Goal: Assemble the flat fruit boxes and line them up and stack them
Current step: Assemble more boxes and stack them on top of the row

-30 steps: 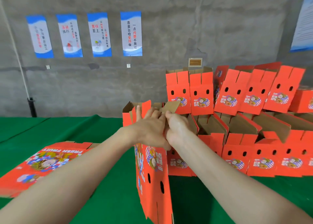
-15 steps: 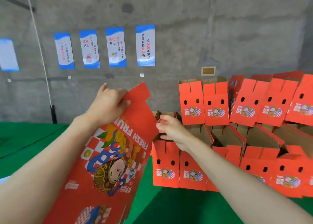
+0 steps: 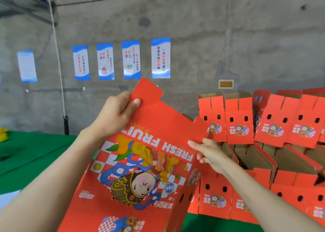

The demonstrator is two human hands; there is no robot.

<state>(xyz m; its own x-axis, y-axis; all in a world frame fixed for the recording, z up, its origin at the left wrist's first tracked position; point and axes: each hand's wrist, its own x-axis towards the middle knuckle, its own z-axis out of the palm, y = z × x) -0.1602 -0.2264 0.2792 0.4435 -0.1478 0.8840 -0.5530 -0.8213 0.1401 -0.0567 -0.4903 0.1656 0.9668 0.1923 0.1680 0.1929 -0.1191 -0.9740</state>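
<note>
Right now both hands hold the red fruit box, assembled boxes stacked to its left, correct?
No. The head view shows the assembled boxes stacked right of the red fruit box, not left. The left hand and right hand do hold it.

There are 1 left hand (image 3: 116, 115), 1 right hand (image 3: 209, 152), 1 held fruit box (image 3: 140, 170), 5 posters (image 3: 161, 57) and at least 7 assembled boxes (image 3: 239, 126).

the flat box (image 3: 140, 170) is printed red, with a red-and-white chequer, white lettering and a figure in blue, yellow and brown. the assembled boxes (image 3: 239, 122) are coloured red outside, brown inside. the table cloth (image 3: 35, 152) is coloured green; the posters (image 3: 161, 57) are banded blue and white.
</note>
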